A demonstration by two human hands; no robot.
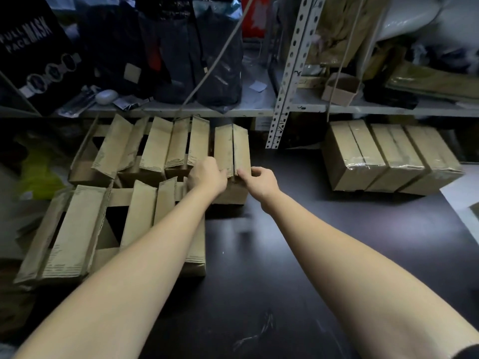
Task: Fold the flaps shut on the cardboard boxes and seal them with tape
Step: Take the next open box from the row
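Here — left hand, right hand — box

Three taped boxes, one closed untaped box, at least five open-flapped boxes, two hands.

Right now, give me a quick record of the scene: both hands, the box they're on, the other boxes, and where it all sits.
left hand: grips the near left edge of the box
right hand: pinches the box's near right edge
box: flaps folded shut, no tape visible on the seam
open boxes: two rows to its left, flaps up
taped boxes: three side by side at far right
table: dark, the box stands on it
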